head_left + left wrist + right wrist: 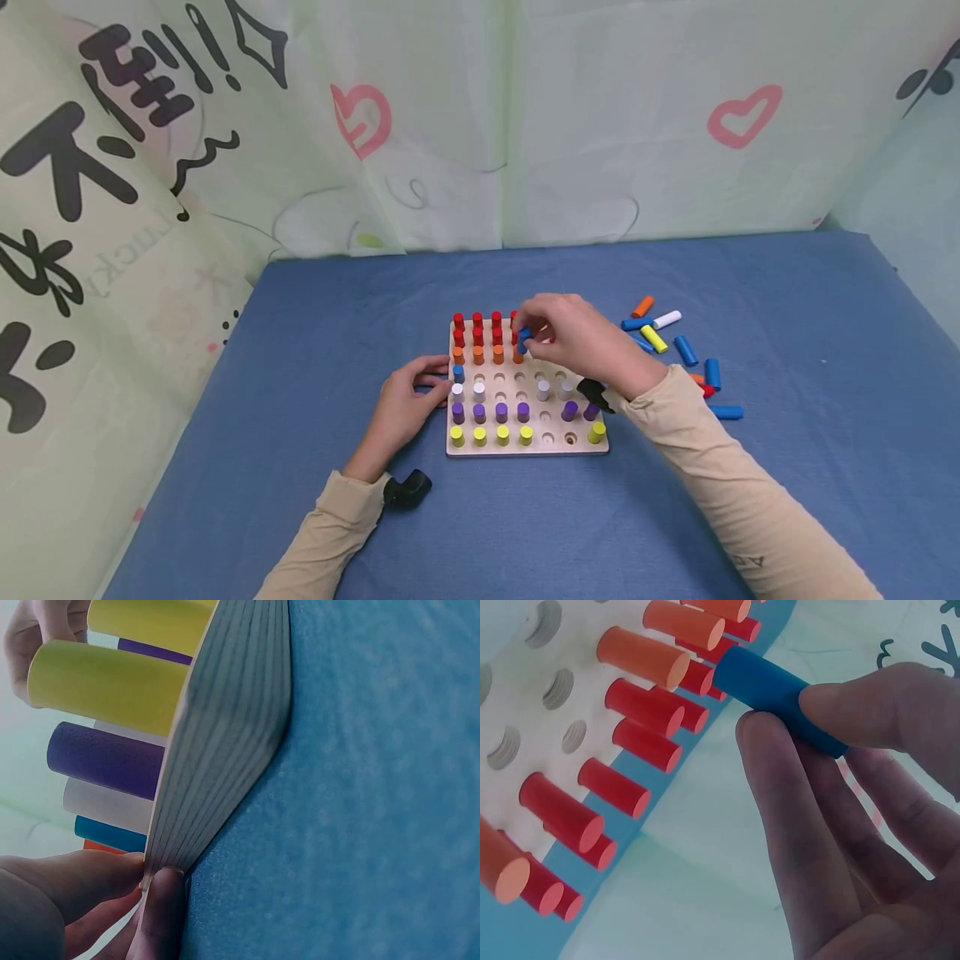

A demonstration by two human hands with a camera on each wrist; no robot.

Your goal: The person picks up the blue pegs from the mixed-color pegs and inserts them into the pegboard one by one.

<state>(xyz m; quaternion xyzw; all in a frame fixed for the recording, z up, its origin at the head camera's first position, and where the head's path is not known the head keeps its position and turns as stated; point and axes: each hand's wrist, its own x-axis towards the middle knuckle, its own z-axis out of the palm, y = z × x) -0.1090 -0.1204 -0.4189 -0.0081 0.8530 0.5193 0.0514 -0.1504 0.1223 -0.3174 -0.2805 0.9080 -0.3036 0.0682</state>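
Observation:
A wooden pegboard (pixel 536 447) lies on the cloth, with rows of coloured pegs standing in its holes. My left hand (pixel 405 407) pinches its left edge; in the left wrist view the thumb (pixel 90 881) is at the top face and a finger (pixel 161 911) at the side. My right hand (pixel 577 337) holds a blue peg (pixel 769 690) between thumb and fingers, tilted above the board near the orange row. Another blue peg (pixel 458 374) stands in the leftmost hole of the row below the orange pegs. The right hand hides part of the red and orange rows.
Right of the board, several loose pegs lie on the blue cloth (pixel 810 350), among them a white peg (pixel 667 319), a yellow peg (pixel 654 339) and an orange peg (pixel 642 307). A printed curtain (pixel 600 125) hangs behind the table.

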